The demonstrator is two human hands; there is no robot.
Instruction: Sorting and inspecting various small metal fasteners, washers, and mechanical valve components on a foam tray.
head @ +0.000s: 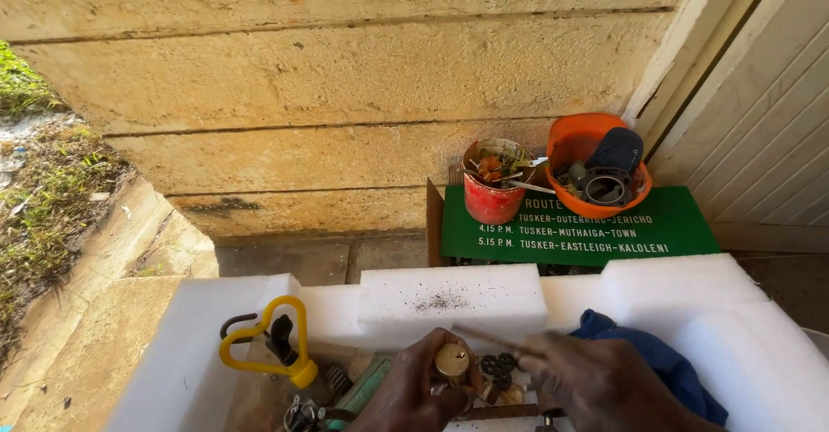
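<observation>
While the left hand [413, 393] grasps a small brass cylinder [451, 361] at lower centre of the frame, the right hand [596, 384] pinches a thin rod [488, 339] just above it, inside a white foam tray [449, 298].

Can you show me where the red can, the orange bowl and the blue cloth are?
red can [490, 200], head view: on its red front wall.
orange bowl [574, 144], head view: on its inner left wall.
blue cloth [665, 358], head view: on the fold beside the right hand.

Shiny brass cylinder [451, 361], matt white foam tray [449, 298], glossy yellow plastic handle [278, 339]
</observation>
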